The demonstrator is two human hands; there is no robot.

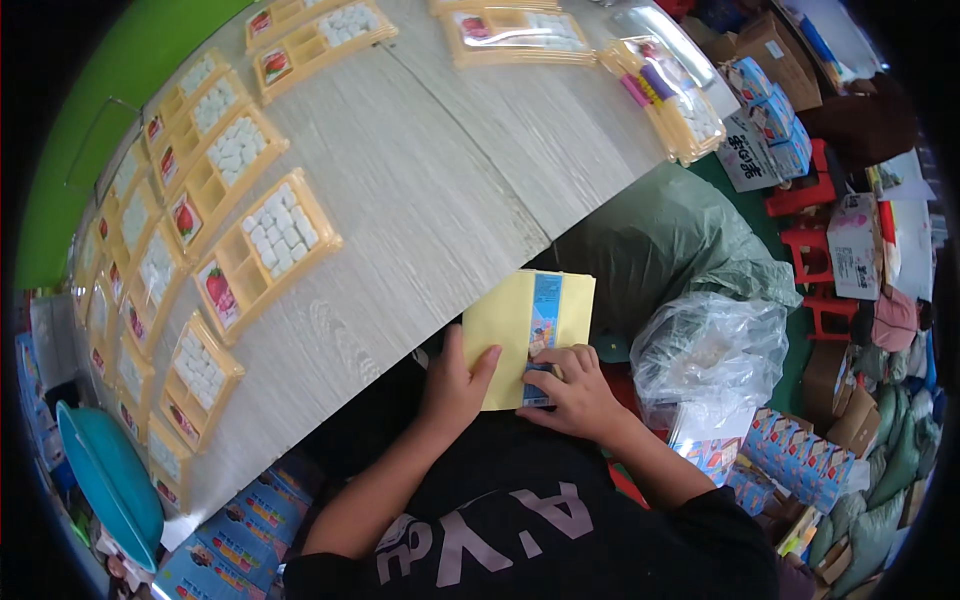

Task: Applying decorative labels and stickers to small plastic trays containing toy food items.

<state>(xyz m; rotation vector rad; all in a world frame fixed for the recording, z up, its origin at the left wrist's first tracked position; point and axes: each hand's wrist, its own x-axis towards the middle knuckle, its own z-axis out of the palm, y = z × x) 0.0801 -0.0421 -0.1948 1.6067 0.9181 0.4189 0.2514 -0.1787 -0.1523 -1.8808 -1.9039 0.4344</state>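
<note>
A flat, pale yellow card piece (497, 320) with a blue printed strip (546, 300) running down it is held upright against my lap, just off the table's edge. My left hand (455, 385) is closed on its left edge, the thumb lying over the front. Curled fingers of my right hand (575, 390) grip the lower part at the strip. A small tan bit shows between those fingers, too small to name. On the table to the left, clear-covered yellow trays (262, 255) hold white pieces and strawberry picture cards.
More trays (520, 35) lie at the table's far side, beside a tray stack with coloured sticks (665, 95). Below the left edge are a teal basin (105, 490) and blue boxes (235, 545). Right of me are a clear plastic bag (710, 350), a green sack (670, 235) and red stools (810, 255).
</note>
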